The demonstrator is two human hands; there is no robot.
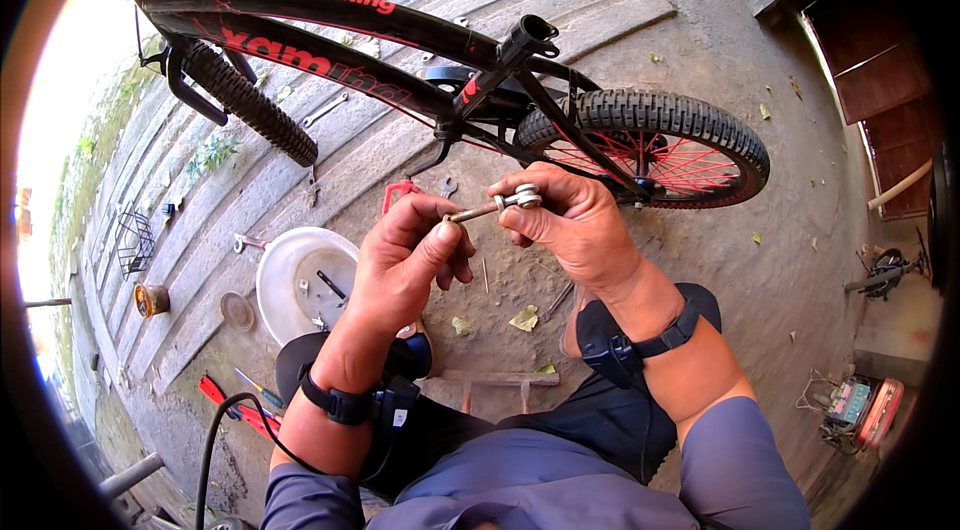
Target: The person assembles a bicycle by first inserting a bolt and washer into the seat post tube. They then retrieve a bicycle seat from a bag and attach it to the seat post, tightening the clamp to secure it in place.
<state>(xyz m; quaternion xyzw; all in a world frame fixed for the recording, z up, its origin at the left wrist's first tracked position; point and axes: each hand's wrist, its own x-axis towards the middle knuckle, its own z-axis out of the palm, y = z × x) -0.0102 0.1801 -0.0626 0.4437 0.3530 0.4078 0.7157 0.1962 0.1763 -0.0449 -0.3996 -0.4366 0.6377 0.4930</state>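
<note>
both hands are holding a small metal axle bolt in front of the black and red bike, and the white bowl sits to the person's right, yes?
Not quite: the head view shows the white bowl on the person's left. The rest holds: left hand and right hand hold the axle bolt before the bike.

Bright daylight, overexposed left, fisheye-bent edges.

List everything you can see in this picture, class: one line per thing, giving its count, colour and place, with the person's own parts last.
bicycle: one, black and red, lying on the ground ahead
axle bolt: one, silver, held between both hands
white basin: one, left of the hands, small parts inside
wire basket: one, dark, far left
spanner: one, silver, under the frame
red-handled tool: one, lower left
left hand: fingers pinch the bolt's end
right hand: grips the bolt's head
</note>
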